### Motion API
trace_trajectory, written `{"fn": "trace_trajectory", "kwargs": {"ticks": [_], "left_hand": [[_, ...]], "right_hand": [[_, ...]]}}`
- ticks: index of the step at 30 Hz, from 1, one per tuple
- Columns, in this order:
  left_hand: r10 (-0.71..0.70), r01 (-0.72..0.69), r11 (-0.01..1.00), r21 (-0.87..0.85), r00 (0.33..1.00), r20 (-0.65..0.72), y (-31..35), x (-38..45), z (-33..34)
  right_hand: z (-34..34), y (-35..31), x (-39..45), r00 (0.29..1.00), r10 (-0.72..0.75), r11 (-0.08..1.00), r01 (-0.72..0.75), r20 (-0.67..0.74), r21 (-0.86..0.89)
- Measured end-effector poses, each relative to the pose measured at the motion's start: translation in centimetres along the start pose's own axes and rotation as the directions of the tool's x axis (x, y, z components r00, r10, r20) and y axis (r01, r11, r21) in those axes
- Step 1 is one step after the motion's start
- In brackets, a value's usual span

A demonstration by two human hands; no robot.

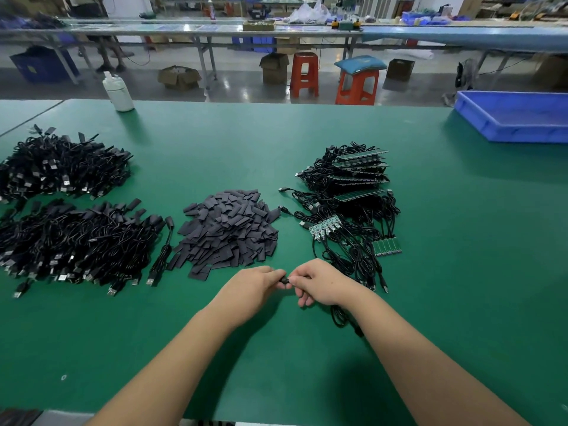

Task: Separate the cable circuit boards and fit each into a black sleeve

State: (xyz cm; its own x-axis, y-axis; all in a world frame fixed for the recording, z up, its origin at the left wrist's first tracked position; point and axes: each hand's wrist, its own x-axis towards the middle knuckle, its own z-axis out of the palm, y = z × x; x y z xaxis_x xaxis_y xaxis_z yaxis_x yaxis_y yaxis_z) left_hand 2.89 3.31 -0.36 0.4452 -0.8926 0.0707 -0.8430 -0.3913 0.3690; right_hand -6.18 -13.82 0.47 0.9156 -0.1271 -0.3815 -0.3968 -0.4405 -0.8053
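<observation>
On a green desk (430,272), finished cables (70,222) are heaped far left, loose black sleeves (227,232) centre. Near these, one small black sleeve (285,280) is pinched between left hand (255,284) and right hand (319,282) fingers. Joined circuit boards (353,192) are stacked right.

green table (307,133) bears cable heaps (67,210), black sleeves (229,230), blue tray (516,118).
</observation>
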Motion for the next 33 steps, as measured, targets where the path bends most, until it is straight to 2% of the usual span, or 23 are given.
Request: {"fn": "trace_trajectory", "kwargs": {"ticks": [13, 16, 22, 26, 33], "left_hand": [[0.033, -0.044, 0.988, -0.149, 0.996, -0.077, 0.5, -0.6, 0.3], [-0.014, -0.013, 0.973, -0.229, 0.993, -0.116, 0.5, -0.7, 0.2], [-0.023, -0.013, 0.967, -0.256, 0.99, -0.139, 1.0, -0.8, 0.3], [0.001, -0.033, 0.982, -0.185, 0.986, -0.167, 1.2, -0.9, 0.4], [0.011, -0.012, 1.0, -0.014, 0.996, -0.09, 1.0, -0.7, 0.8]], "right_hand": [[-0.6, -0.2, -1.1, 0.999, -0.029, 0.999, 0.028, 0.034, 0.021], [-0.7, -0.5, -1.3, 0.997, -0.075, 0.997, 0.075, 0.026, 0.003], [-0.8, -0.2, -1.2, 0.995, -0.098, 0.995, 0.098, 0.011, -0.02], [-0.7, 0.3, -1.2, 0.994, -0.11, 0.994, 0.109, 0.012, 0.03], [-0.4, 0.8, -0.9, 0.998, -0.064, 0.984, 0.062, 0.011, 0.17]]}}
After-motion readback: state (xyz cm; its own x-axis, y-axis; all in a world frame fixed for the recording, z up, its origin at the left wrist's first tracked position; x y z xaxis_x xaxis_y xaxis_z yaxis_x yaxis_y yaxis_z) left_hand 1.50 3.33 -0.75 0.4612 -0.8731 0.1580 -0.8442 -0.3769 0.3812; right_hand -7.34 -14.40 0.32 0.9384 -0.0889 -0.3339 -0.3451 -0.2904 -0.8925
